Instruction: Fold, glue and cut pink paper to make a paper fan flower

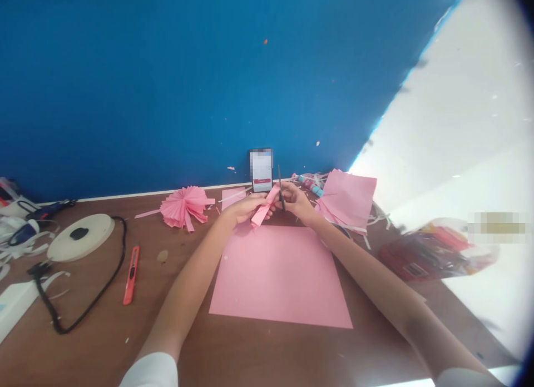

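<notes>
My left hand (247, 207) is closed on a narrow folded strip of pink paper (262, 213), which slants up to the right. Close beside it, my right hand (293, 199) grips a pair of scissors (280, 178) with dark blades pointing up. The scissors are right at the strip; whether the blades touch it I cannot tell. Below both hands a large pink paper sheet (280, 276) lies flat on the brown table (200, 353). A smartphone (262, 173) stands upright against the blue wall, just behind the hands.
Left of the hands lies a pleated pink paper fan (186, 206). A red box cutter (132, 274) and a round white device (81, 237) with a black cable are farther left. At right are stacked pink sheets (352, 198), a glue stick (309, 185) and a plastic bag (429, 251).
</notes>
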### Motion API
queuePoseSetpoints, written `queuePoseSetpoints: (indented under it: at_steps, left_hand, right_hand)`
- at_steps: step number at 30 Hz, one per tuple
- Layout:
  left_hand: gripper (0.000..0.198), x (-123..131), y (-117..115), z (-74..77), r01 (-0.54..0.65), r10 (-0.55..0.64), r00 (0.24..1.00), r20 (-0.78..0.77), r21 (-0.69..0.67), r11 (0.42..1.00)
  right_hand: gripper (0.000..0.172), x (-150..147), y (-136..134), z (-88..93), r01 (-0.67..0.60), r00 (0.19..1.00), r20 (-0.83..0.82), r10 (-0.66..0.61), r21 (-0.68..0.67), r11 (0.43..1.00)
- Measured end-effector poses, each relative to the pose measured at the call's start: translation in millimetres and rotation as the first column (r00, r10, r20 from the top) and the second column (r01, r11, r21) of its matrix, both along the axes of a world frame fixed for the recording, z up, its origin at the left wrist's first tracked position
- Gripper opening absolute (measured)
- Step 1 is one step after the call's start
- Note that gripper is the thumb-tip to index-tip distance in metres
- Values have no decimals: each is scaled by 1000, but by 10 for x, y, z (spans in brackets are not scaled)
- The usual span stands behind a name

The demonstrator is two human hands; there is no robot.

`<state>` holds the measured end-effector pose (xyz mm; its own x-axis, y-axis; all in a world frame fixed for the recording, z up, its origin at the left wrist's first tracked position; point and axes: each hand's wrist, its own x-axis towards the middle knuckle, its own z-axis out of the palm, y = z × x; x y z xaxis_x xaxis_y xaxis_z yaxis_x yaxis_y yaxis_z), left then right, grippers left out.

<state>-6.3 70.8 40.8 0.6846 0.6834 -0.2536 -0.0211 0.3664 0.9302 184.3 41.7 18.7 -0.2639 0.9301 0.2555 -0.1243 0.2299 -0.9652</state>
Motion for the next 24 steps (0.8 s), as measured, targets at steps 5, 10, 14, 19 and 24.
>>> queuePoseSetpoints:
  at_steps: [5,10,14,19,24]
  left_hand:
    - [37,-7,-16,13,43,-43,999,-20,35,998]
    - [61,-16,-7,-17,-1,23,994,-110,196,981]
    - [76,-41,13,-63,-62,147,959,-241,327,943]
    - [90,-49,20,-74,-101,242,928,-283,434,895]
    - [91,-52,-9,9,-123,237,950,-202,455,882]
  right_hand:
    - [61,13,2,-18,0,1000,-5,0,-15,1000]
    - [61,43,20,-62,66,998,0,-66,-32,997]
    - [57,44,51,-152,154,988,14,-153,-28,988]
    - [52,21,73,-181,204,979,28,-203,-44,978]
    - [47,-66,-10,-46,194,981,32,-193,-21,981]
